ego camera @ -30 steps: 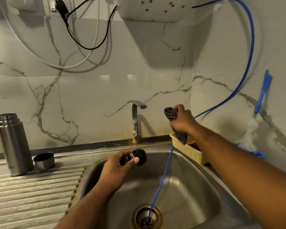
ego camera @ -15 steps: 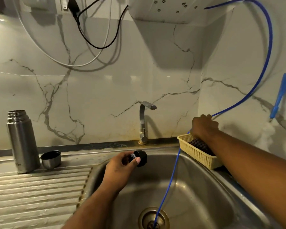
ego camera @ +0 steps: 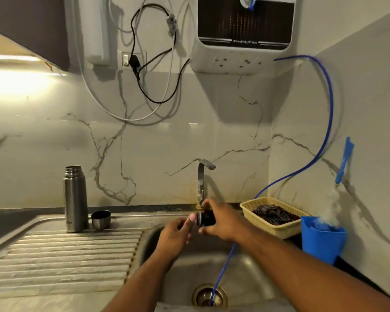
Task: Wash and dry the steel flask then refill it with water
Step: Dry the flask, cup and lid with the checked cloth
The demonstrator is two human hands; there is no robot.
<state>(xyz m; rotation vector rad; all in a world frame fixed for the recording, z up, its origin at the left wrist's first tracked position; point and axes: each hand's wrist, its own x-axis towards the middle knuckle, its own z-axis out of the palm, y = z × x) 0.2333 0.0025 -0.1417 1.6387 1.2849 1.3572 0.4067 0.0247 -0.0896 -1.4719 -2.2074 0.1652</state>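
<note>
The steel flask stands upright and uncapped on the draining board at the back left. Its steel cup lid sits right beside it. Over the sink, both hands meet around the black stopper. My right hand grips the stopper's black body from the right. My left hand pinches its near end with thumb and fingers. The dark checked cloth lies in the yellow basket to the right.
A steel tap rises behind the hands. A thin blue hose runs from the wall-mounted water purifier down into the sink drain. A blue tub with a brush stands at the far right. Cables hang on the wall.
My right hand left the cloth in the basket and came back to the stopper, which both hands now hold. The camera tilted upward.
</note>
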